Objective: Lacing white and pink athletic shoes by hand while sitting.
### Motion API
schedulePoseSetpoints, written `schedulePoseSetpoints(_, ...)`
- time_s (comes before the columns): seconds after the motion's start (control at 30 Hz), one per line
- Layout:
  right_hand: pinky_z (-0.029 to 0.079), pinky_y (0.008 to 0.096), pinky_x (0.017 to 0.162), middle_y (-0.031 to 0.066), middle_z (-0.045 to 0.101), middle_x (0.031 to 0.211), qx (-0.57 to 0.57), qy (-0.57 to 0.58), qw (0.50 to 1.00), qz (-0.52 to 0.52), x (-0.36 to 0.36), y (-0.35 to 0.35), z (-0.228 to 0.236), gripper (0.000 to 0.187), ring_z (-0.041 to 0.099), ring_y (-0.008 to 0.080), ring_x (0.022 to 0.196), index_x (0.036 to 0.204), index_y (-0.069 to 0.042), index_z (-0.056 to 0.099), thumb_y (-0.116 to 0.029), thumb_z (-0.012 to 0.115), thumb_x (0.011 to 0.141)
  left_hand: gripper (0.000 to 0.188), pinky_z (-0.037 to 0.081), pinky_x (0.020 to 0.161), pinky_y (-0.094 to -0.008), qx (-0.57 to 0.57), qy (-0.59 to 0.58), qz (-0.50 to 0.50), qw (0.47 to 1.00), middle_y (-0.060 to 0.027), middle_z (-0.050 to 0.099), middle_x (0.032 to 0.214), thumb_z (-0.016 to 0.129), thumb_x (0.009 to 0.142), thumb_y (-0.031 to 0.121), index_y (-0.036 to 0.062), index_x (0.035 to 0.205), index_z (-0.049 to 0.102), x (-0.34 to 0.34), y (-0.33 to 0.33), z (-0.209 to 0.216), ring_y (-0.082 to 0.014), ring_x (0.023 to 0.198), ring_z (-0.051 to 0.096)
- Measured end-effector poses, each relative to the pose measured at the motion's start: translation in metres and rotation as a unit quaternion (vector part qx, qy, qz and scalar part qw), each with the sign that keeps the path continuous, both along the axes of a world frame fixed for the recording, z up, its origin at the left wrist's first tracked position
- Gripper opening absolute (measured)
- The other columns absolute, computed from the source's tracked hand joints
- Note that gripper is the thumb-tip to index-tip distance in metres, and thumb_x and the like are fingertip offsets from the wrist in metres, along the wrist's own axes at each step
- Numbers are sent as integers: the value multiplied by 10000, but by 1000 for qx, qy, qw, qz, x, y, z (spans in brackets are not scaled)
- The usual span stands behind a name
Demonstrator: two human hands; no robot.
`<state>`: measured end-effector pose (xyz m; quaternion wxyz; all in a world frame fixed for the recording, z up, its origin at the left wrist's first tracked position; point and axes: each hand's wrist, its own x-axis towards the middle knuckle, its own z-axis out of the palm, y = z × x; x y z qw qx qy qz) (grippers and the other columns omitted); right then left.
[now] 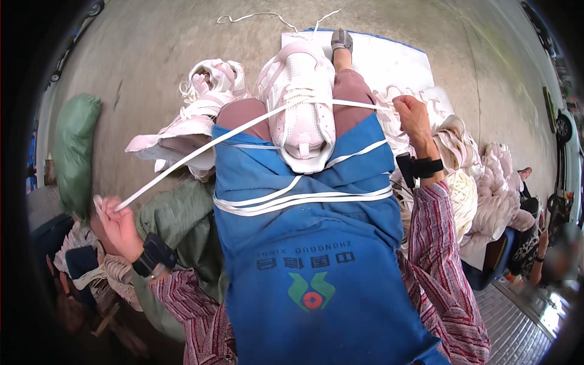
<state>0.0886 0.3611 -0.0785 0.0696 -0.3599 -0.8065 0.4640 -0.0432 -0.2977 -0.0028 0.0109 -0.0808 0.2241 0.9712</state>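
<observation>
A white and pale pink sneaker upper (pixel 296 70) rests across my lap, over the blue apron (pixel 261 176). A flat white shoelace (pixel 201 151) crosses it, drawn tight out to both sides. At the lower left, my left hand (pixel 119 226) is closed on one length of the lace, well away from the shoe. My right hand (pixel 413 115) makes a fist round the other length, to the right of the shoe and beside a pile of similar uppers. Loose white laces (pixel 304 204) lie in loops over the apron.
More pink and white uppers (pixel 210 103) are heaped at left; another pile (pixel 493 182) stands at right. A green sack (pixel 77 155) lies at far left. A white sheet (pixel 389 61) is on the floor ahead. Another person (pixel 535 243) sits at far right.
</observation>
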Motion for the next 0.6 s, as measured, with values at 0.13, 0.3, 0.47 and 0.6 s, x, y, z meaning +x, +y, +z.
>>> schedulePoseSetpoints(0.13, 490, 274, 636, 100, 665, 818, 174, 42, 980, 83, -1, -28, 25, 228, 612, 161, 693, 1010, -6, 668, -160, 611, 852, 345, 369, 561, -206, -103, 33, -130, 986, -25, 452, 873, 443, 968, 45, 12, 1312, 433, 2, 95, 28, -82, 684, 399)
schedulePoseSetpoints(0.3, 475, 287, 617, 79, 605, 771, 46, 128, 948, 289, 10, -93, 74, 140, 602, 182, 700, 937, -42, 660, -85, 675, 805, 349, 343, 446, -154, -307, 38, -265, 913, -76, 604, 1024, 459, 974, 104, 24, 1313, 446, 13, 214, 22, -28, 592, 411)
schedulePoseSetpoints(0.47, 508, 355, 641, 104, 562, 878, 203, 48, 883, 421, 34, -129, 62, 170, 615, 281, 778, 932, -36, 639, -68, 683, 771, 342, 443, 719, -189, -494, 133, -358, 781, -79, 681, 955, 484, 973, 166, -24, 1256, 478, 41, 287, 24, -41, 780, 556)
schedulePoseSetpoints(0.6, 501, 407, 619, 109, 509, 831, 222, 76, 870, 434, 38, -121, 49, 82, 603, 312, 722, 842, -37, 601, -87, 647, 796, 266, 418, 792, -228, -553, 143, -415, 708, -49, 668, 854, 514, 967, 208, -7, 1103, 592, 39, 294, -1, -67, 743, 550)
